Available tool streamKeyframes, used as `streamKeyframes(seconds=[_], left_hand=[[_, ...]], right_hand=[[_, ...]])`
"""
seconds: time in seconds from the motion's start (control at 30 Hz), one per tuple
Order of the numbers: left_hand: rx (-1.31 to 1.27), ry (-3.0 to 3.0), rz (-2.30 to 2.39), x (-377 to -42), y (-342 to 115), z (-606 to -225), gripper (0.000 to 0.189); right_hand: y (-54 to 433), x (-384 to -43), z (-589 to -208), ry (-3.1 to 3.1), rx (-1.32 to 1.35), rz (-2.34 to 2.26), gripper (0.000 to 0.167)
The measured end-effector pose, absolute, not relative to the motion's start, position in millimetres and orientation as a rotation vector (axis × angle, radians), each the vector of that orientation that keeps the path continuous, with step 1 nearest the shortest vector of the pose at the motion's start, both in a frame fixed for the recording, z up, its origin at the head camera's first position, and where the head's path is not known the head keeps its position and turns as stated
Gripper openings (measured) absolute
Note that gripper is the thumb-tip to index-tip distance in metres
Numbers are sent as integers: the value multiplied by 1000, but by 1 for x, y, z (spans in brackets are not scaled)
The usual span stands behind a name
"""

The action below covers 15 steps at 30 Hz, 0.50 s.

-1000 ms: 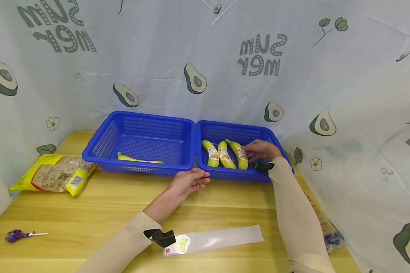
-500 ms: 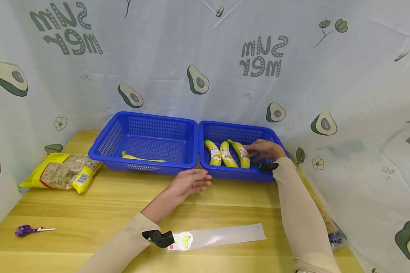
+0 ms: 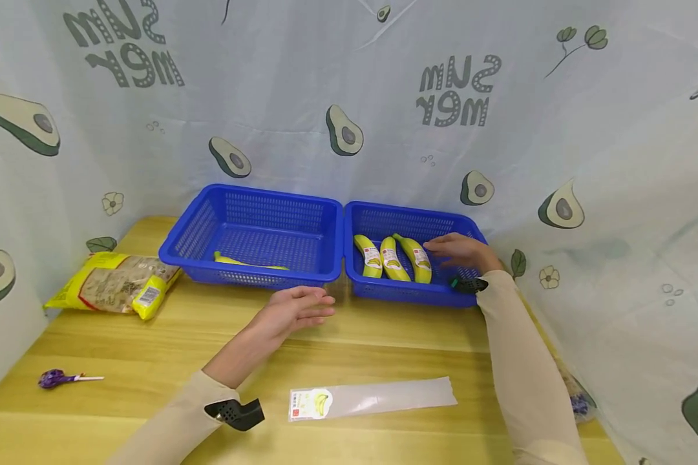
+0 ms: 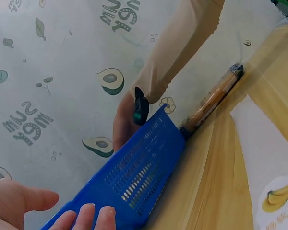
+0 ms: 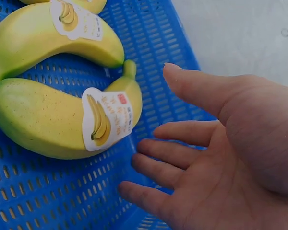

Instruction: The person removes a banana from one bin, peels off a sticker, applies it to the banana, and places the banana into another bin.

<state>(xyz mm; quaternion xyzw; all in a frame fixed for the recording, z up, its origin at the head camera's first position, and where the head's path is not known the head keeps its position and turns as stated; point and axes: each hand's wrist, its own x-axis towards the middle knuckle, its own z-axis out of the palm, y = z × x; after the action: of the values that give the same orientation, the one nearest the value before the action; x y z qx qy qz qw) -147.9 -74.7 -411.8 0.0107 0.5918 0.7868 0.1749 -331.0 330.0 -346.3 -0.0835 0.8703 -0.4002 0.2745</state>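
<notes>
Three bananas with white stickers lie side by side in the right blue basket (image 3: 384, 292); the rightmost banana (image 3: 415, 258) is closest to my right hand (image 3: 459, 250). In the right wrist view that hand (image 5: 216, 163) has its fingers spread, with a small gap to the stickered banana (image 5: 48, 120). My left hand (image 3: 293, 313) hovers over the table in front of the baskets, fingers loosely extended and holding nothing. Inside the left blue basket (image 3: 256, 276) lies another banana (image 3: 247, 263), partly hidden by the front wall.
A clear plastic strip with banana stickers (image 3: 372, 398) lies on the table (image 3: 209, 361) near me. At the left are a yellow snack bag (image 3: 116, 284) and a purple-wrapped lollipop (image 3: 64, 378). Another packet (image 3: 578, 397) sits along the right edge. A patterned curtain (image 3: 291, 77) hangs behind the baskets.
My right hand has drawn slightly away from the rightmost banana, to the right. My left hand has moved left and back from the basket front. The view has shifted a little.
</notes>
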Motion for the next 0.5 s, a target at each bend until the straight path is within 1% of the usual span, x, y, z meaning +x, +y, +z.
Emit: streamKeyframes(seconds=[0.17,0.4,0.5], left_hand=[[4,1692,2233,-149,-97,-413,42],[-23,1689,2273,-151,-121,-413,42],[-27,1691,2282,-152,-130,-412,45]], right_hand=[[328,-331,-338,2399,-286,-1032,68],[319,-328,-329,2474,-359,-990,70],[314,-327,-323,2498,-403,-968,71]])
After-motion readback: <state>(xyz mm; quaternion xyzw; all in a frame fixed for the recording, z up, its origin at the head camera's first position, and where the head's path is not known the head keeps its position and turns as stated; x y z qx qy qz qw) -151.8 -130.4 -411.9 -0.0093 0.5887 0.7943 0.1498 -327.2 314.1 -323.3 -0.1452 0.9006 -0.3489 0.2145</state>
